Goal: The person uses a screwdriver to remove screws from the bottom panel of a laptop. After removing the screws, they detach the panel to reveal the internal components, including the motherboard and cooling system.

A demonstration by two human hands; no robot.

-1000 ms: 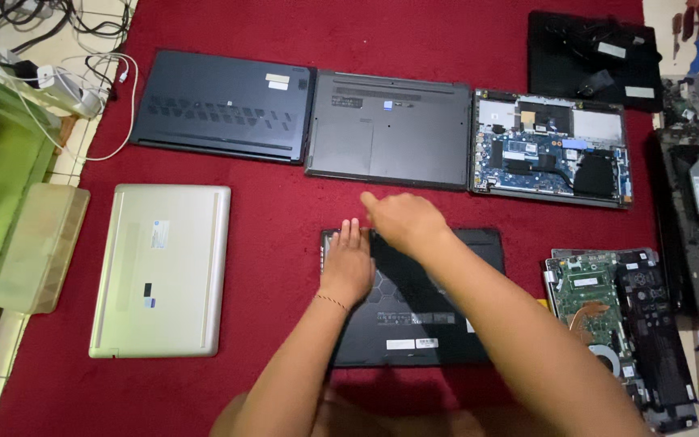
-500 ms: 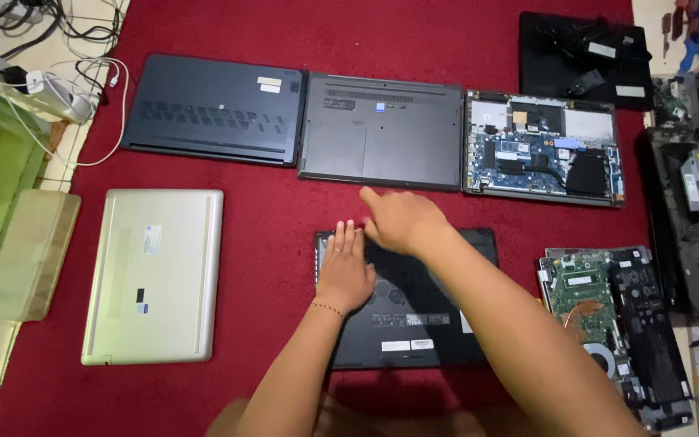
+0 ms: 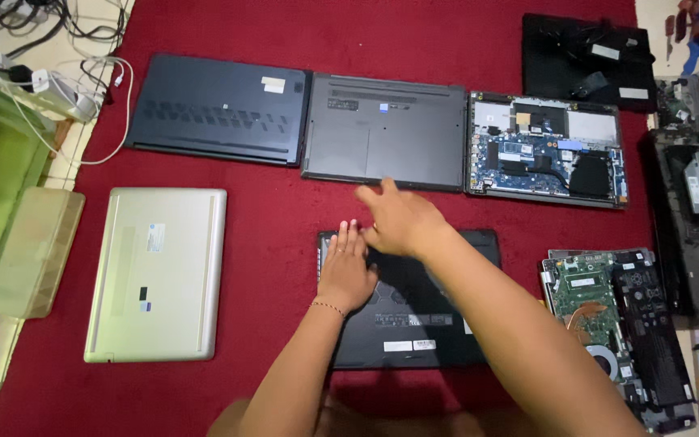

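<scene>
While both hands sit on the black laptop, it lies bottom-up on the red carpet, low and centre, its near edge close to the person's body. Left hand is flat, fingers together and straight, palm pressed on the laptop's far left corner, so that grip is spread and clamps nothing. Right hand reaches across the far edge, fingers stretched out loose and pointing left; whether it pinches anything underneath I cannot tell. The laptop is a matte black slab with rounded corners and pale stickers near its front, long axis running left to right, far edge facing the row above. Room is tight up there: just a narrow strip of carpet separates it from the grey laptop, smooth and flat. Beside that, the dark blue laptop shows a vent grille, and the opened laptop bares a blue board and black fan. To the right, another opened laptop with green board and copper pipe sits near, leaving little sideways room. On the left there's a wider lane of bare carpet before the silver laptop, brushed metal, its long axis running away from the person. Cables tangle at the far left corner.
</scene>
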